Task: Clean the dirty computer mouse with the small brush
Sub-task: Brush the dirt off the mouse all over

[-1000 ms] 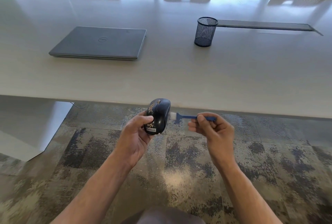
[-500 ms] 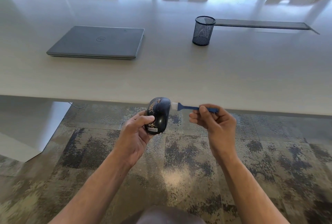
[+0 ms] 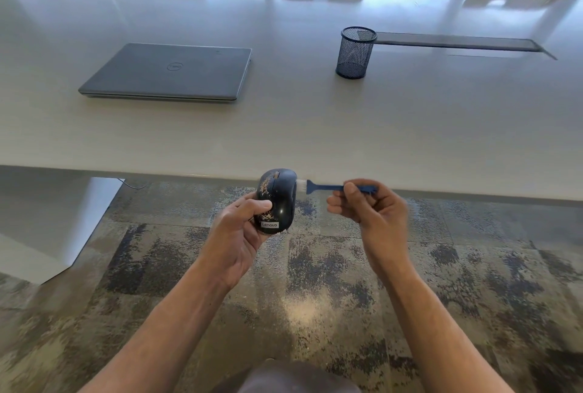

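A black computer mouse speckled with tan crumbs is held upright in the air, just below the table's front edge. My left hand grips it from the left, thumb across its top face. A small blue brush with white bristles lies level, its bristles against the mouse's upper right side. My right hand pinches the brush handle between thumb and fingers.
A long pale table runs across the view. On it lie a closed grey laptop at the left and a black mesh pen cup at the right. Chairs stand behind. Patterned carpet lies below my hands.
The brush and my right hand have moved up along the mouse's right side, from its middle to its upper edge. My left hand keeps the mouse almost still.
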